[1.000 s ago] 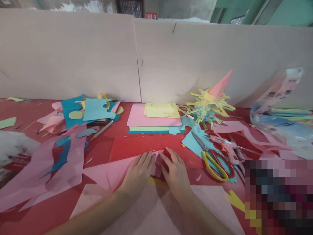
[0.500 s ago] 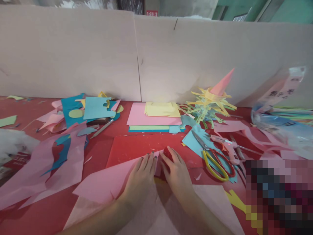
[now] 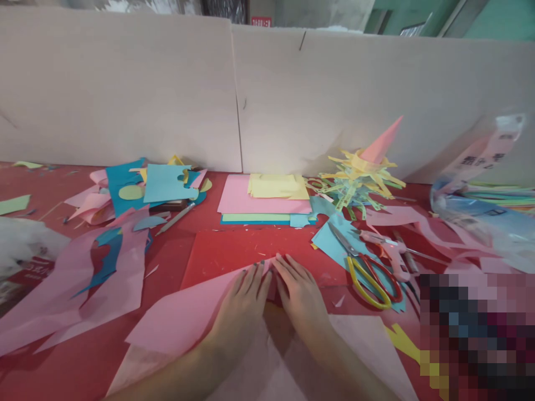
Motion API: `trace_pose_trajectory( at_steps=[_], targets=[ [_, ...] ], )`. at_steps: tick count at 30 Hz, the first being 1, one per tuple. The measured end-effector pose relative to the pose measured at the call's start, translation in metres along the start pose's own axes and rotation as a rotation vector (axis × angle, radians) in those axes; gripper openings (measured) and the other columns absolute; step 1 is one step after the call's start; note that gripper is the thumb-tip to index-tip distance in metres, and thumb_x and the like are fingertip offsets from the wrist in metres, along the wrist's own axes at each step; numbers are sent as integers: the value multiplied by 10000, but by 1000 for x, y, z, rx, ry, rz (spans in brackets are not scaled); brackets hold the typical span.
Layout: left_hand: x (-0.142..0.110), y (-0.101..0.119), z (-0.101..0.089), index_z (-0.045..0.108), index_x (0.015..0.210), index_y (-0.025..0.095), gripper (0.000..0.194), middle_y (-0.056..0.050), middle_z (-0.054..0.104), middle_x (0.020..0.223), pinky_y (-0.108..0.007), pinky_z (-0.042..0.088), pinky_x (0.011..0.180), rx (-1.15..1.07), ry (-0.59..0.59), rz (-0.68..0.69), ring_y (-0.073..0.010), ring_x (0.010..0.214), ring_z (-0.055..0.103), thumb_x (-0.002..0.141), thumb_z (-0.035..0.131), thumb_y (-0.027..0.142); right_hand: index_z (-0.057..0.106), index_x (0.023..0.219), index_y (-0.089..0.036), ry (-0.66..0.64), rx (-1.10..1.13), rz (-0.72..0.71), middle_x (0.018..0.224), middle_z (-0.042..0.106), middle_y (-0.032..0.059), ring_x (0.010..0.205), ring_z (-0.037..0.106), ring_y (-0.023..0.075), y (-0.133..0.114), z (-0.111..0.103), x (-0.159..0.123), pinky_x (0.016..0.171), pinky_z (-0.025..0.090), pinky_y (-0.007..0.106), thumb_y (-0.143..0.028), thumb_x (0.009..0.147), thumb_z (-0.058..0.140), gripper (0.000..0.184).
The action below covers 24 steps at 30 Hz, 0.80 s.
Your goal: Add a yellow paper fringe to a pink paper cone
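Note:
A sheet of pink paper (image 3: 179, 309) is curled over in front of me, its narrow end pointing away. My left hand (image 3: 242, 303) holds its upper edge, fingers stretched along it and thumb out of sight. At the tip of the same sheet, my right hand (image 3: 303, 295) has its fingertips on the paper, close to the left fingertips. Its thumb is hidden too. Beneath my forearms lies a larger pale pink sheet (image 3: 363, 351). Just beyond the hands is a flat red board (image 3: 234, 248).
Scissors (image 3: 368, 281) and a pink glue gun (image 3: 393, 253) lie at right, near a paper-fringed cone (image 3: 380, 142). A stack of coloured paper (image 3: 234, 195) stands ahead. Pink scraps (image 3: 121, 295), a craft knife (image 3: 175, 219) and a plastic bag (image 3: 25, 245) are left. A white panel (image 3: 125, 89) rises behind.
The fingers of my right hand have come down and closer together at the paper's tip. My left hand has barely shifted, and the pink sheet is curled slightly more smoothly.

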<state>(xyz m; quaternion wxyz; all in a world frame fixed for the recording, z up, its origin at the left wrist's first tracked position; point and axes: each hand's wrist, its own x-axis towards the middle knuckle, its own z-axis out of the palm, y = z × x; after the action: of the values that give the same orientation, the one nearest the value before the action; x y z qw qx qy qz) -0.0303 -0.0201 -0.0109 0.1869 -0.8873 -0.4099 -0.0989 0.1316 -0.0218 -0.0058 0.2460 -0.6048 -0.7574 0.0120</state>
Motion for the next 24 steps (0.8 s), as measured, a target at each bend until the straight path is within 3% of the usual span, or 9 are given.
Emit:
trace_pose_trajectory(
  at_steps=[7,13,20,24],
  targets=[
    [1,-5,0,471,1259,95,489,-95,527,1294,-325,396,968,-71,-13,-1,-180,1168,503,796,324,40,521,1250,-171,-26,-2,4,1297,524,56,1223,449,211,1,0,-1,986,408,402,-31,789,416,493],
    [2,-5,6,499,1226,100,435,-116,508,1310,-330,404,958,-71,2,-19,-194,1174,494,815,362,70,544,1229,-181,-4,-23,-14,1278,541,69,1214,461,213,-1,0,-1,964,423,408,-53,813,403,457],
    [7,-7,0,522,1203,109,400,-124,533,1279,-375,402,970,-62,1,-26,-238,1166,498,826,392,93,557,1214,-171,19,-117,-6,1335,473,120,1201,461,248,-3,5,-3,939,440,423,-77,835,392,424],
    [8,-8,-1,520,1202,117,395,-136,509,1300,-387,399,976,-51,-20,-31,-237,1165,501,829,397,86,568,1192,-198,73,-151,-19,1232,547,116,1119,517,240,-3,12,-6,888,476,391,-60,829,395,425]
  ],
)
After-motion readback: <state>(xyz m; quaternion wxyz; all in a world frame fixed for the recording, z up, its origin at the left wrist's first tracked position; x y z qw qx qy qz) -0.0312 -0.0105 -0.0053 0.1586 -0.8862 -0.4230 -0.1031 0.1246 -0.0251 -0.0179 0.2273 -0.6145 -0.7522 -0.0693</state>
